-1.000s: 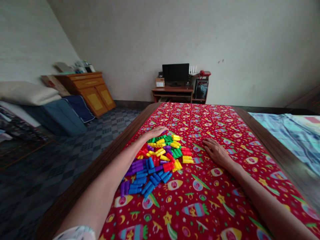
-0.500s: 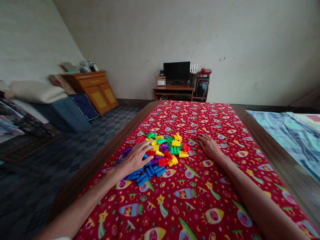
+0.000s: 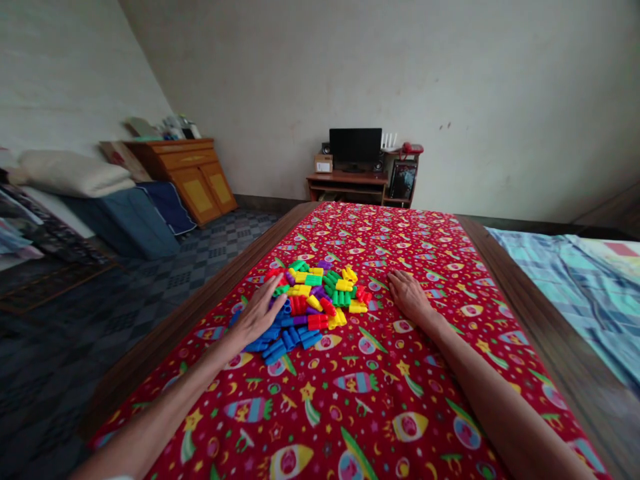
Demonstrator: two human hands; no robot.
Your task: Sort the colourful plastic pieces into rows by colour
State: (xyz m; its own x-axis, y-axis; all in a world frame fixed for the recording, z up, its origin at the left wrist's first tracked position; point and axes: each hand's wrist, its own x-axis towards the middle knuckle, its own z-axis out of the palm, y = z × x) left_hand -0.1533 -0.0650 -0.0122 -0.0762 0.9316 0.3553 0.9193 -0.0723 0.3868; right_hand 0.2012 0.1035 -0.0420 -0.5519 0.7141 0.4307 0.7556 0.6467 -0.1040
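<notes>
A loose pile of small plastic building pieces lies on a red cloth (image 3: 345, 413) printed with rockets and stars. Blue pieces (image 3: 293, 339) make up the near left side, with green pieces (image 3: 341, 297), yellow pieces (image 3: 300, 291) and red pieces (image 3: 317, 323) farther in, plus some purple. My left hand (image 3: 257, 313) rests against the pile's left side, fingers stretched out and thumb apart, covering part of it; nothing is gripped. To the right of the pile, my right hand (image 3: 411, 297) lies flat on the cloth, fingers extended, touching no pieces.
The cloth covers a brown wooden table (image 3: 520, 287) whose edges show on both sides. Beyond it stands a desk (image 3: 350, 179) with a monitor (image 3: 355, 145). At left is a wooden cabinet (image 3: 193, 180); at right lies a blue checked cloth (image 3: 565, 280).
My left hand has drawn slightly left, its fingers closer together, uncovering more of the pile's middle. My right hand stays flat on the cloth. The view has shifted a little.
</notes>
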